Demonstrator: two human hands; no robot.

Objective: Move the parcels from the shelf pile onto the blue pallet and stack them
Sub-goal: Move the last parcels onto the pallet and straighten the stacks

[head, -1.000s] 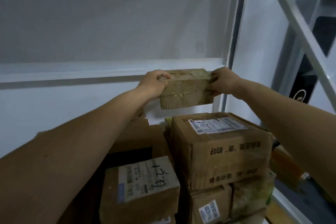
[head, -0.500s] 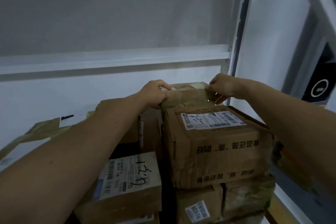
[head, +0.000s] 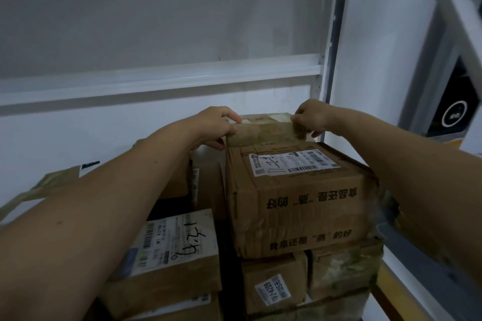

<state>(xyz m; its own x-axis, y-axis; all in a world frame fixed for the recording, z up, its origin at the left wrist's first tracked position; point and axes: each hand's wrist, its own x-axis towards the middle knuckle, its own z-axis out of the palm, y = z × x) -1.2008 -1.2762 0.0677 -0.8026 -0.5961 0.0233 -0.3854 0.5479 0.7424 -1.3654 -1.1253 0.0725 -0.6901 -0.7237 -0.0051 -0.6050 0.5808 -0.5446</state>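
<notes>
A small flat cardboard parcel (head: 262, 130) sits at the back of a large brown parcel (head: 300, 206), on top of it. My left hand (head: 215, 125) grips the small parcel's left end, fingers curled over its top edge. Its right end is pinched by my right hand (head: 310, 118). The large parcel carries a white shipping label (head: 290, 163) and printed characters on its front. The blue pallet is out of view.
More parcels are stacked below and to the left, among them a labelled parcel (head: 169, 250) with handwriting. A white shelf beam (head: 156, 83) runs across behind, and a steel upright (head: 331, 34) stands at the right. A diagonal brace (head: 459, 8) crosses the right side.
Both hands lowered the small parcel from mid-air onto the back of the large parcel's top. The view tilted down and moved closer to the stack.
</notes>
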